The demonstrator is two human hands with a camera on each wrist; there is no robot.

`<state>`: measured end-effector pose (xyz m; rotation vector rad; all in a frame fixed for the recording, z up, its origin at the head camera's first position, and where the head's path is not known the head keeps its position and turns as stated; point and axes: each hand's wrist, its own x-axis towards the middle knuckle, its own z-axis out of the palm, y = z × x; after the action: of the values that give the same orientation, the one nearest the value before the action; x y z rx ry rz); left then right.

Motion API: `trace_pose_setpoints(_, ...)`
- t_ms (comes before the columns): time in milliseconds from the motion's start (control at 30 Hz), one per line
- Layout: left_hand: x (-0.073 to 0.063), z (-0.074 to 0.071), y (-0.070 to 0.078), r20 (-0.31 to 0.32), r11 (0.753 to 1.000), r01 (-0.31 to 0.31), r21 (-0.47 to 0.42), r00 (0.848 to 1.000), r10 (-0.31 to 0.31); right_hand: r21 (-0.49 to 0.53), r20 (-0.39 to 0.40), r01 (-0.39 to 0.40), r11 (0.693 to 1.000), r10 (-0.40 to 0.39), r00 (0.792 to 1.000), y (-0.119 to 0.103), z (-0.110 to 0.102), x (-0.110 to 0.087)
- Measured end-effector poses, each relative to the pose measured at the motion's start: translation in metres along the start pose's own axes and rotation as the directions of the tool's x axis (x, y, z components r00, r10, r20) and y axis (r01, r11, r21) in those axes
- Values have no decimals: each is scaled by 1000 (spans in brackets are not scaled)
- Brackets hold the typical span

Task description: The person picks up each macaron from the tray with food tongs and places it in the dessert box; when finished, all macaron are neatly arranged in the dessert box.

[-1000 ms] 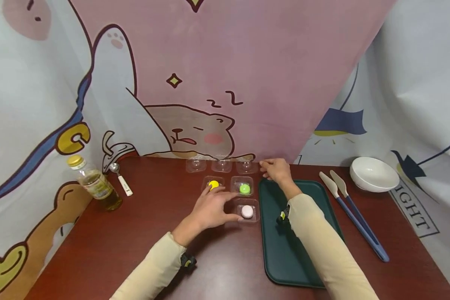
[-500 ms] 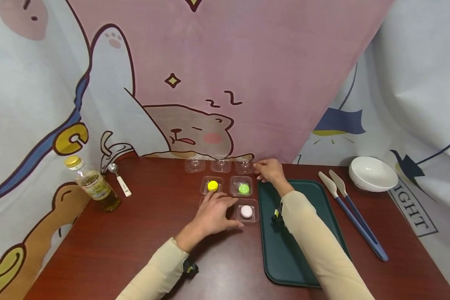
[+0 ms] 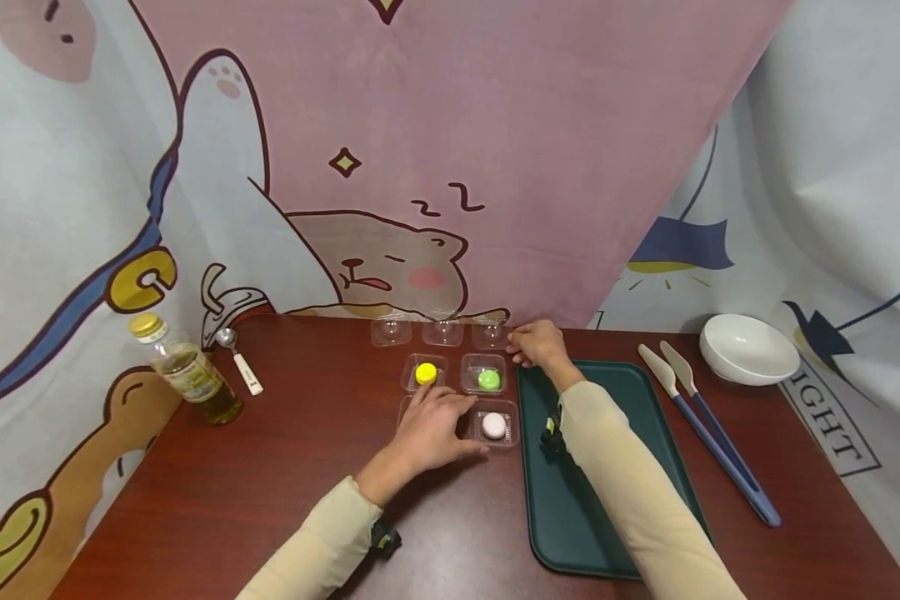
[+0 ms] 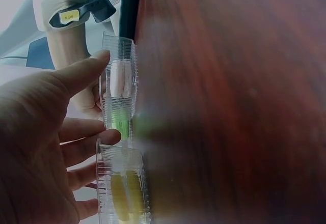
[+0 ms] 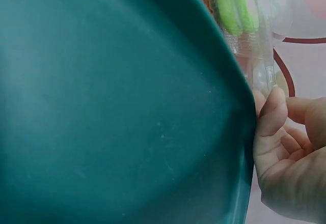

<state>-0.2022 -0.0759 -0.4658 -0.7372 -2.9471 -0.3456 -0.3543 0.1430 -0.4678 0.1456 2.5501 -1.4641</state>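
Observation:
A clear plastic macaron box (image 3: 461,407) lies unfolded on the table, with a yellow macaron (image 3: 425,373), a green macaron (image 3: 488,380) and a pale pink macaron (image 3: 493,426) in separate compartments. Its lid (image 3: 442,332), with domed cells, extends toward the wall. My left hand (image 3: 431,431) spreads over the front left compartment, mostly covering it; thumb and fingers are apart, close along the box wall in the left wrist view. At the lid's right end, my right hand (image 3: 537,342) pinches the clear edge between thumb and index finger, as the right wrist view (image 5: 293,147) shows.
A dark green tray (image 3: 577,517) lies right of the box, under the right forearm. Beyond it are blue-handled tongs (image 3: 723,442) and a white bowl (image 3: 748,350). An oil bottle (image 3: 195,375) and a small scoop (image 3: 244,367) stand and lie at the left.
My right hand has shifted left to the lid's right edge. The left hand has drawn slightly right and nearer, uncovering more of the yellow macaron. The box stays in place.

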Motion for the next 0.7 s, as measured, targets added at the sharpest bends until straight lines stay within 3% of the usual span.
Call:
trace_pose_setpoints(367,-1,-1,4,-30,999,33,-10,999,-33,181,-8,9,983,-7,1000,5,-3,-5)
trace_pose_setpoints(700,2,-1,3,-16,999,31,-32,999,-32,254,-4,23,967,-22,1000,8,-24,-23)
